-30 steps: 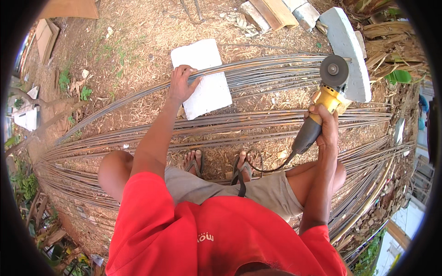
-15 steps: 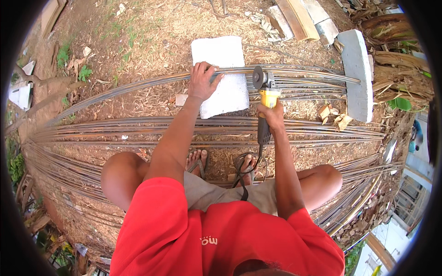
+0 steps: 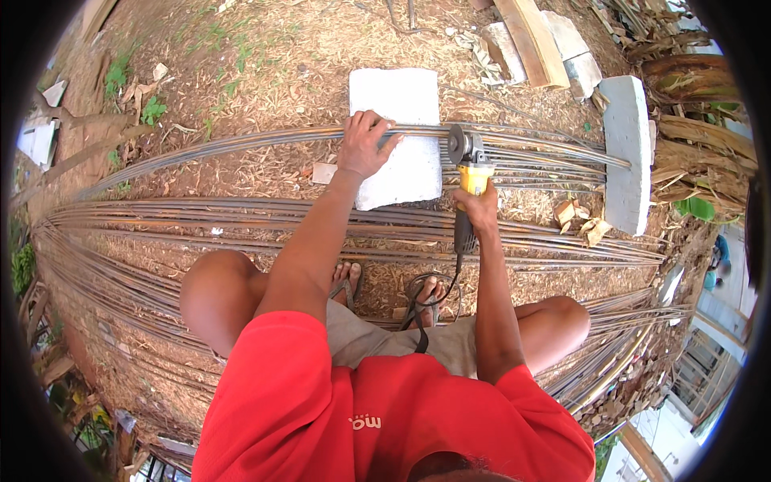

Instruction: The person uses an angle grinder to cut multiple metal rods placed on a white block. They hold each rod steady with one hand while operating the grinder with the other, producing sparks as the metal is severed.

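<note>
My left hand [image 3: 366,145] is closed around a bundle of long steel rods [image 3: 265,139], at the left edge of a white slab [image 3: 401,173] that lies under them. In my right hand [image 3: 479,207] is a yellow and black angle grinder [image 3: 475,178], its body pointing away from me. The grinder's disc [image 3: 457,145] stands at the rods, just past the slab's right edge; whether it touches them I cannot tell. A black cord [image 3: 458,269] runs from the tool's rear end toward my feet and lies looped there.
More steel rods [image 3: 281,225] stretch across the ground between my feet and the slab. A grey concrete block [image 3: 626,157] stands by the rod ends at the right. Planks [image 3: 532,44] and broken blocks lie at the far right. Dry leaves and chips cover the soil.
The whole view has shifted slightly, so the scene sits a little further right and lower. Both hands keep their grips, and the grinder stays beside the slab.
</note>
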`<action>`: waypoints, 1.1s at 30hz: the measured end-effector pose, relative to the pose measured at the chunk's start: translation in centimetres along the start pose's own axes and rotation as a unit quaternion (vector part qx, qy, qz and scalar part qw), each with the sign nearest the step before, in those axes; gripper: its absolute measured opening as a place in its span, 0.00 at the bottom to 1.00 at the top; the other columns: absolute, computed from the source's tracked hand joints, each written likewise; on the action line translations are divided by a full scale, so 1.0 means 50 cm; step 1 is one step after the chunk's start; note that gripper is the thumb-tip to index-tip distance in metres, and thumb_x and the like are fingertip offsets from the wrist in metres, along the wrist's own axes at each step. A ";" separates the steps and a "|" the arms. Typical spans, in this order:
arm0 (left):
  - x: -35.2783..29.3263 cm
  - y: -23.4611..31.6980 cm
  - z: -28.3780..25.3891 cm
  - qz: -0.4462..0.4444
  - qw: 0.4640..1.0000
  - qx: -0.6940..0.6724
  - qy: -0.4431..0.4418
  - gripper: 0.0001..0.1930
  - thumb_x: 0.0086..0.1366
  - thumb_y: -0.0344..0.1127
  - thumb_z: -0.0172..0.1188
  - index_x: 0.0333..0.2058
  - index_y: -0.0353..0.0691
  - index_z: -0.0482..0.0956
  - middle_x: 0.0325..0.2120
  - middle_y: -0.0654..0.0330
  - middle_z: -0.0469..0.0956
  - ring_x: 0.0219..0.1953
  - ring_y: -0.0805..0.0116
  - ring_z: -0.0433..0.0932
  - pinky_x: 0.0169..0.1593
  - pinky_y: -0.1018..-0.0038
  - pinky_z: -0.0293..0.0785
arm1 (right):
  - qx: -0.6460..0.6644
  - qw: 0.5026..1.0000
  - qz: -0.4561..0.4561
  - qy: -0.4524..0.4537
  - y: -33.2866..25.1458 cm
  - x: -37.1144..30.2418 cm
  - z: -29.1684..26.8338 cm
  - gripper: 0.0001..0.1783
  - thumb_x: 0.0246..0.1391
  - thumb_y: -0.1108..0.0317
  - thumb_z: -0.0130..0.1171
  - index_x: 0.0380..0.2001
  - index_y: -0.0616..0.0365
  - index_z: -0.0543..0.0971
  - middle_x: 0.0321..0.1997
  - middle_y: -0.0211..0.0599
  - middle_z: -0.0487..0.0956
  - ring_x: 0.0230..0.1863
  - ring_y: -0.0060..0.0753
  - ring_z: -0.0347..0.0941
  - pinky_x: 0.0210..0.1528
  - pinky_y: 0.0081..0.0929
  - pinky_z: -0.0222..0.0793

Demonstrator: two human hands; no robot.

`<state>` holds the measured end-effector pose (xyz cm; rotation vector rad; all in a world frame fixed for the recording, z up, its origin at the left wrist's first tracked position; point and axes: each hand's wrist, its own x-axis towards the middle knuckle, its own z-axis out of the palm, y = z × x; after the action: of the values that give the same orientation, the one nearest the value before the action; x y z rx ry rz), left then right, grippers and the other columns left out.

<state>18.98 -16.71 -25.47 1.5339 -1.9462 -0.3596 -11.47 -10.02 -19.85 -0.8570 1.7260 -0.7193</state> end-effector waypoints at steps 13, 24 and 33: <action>0.000 0.002 -0.008 -0.004 1.000 -0.005 -0.006 0.18 0.74 0.53 0.70 0.47 0.43 0.88 0.46 0.58 0.76 0.55 0.56 0.73 0.65 0.55 0.69 | 0.043 0.999 -0.023 -0.010 0.000 0.009 0.011 0.31 0.51 0.79 0.77 0.57 0.68 0.75 0.38 0.38 0.85 0.32 0.26 0.80 0.32 0.26 0.77; -0.008 -0.002 -0.002 0.000 1.000 -0.012 0.019 0.17 0.72 0.53 0.71 0.46 0.46 0.88 0.47 0.57 0.77 0.57 0.53 0.75 0.66 0.53 0.69 | -0.018 0.999 -0.030 0.029 0.089 0.088 0.001 0.28 0.57 0.68 0.76 0.58 0.64 0.78 0.42 0.38 0.86 0.37 0.30 0.82 0.39 0.32 0.79; -0.012 0.003 0.001 0.013 0.998 -0.018 0.064 0.17 0.71 0.54 0.71 0.43 0.45 0.87 0.45 0.57 0.75 0.55 0.54 0.73 0.62 0.56 0.69 | 0.052 0.995 -0.091 0.005 0.089 0.085 0.007 0.26 0.55 0.75 0.75 0.56 0.62 0.77 0.39 0.31 0.80 0.32 0.24 0.77 0.31 0.23 0.73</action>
<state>18.93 -16.12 -25.61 1.4710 -1.8476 -0.2772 -12.95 -11.00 -25.74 -0.9469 1.6183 -0.9278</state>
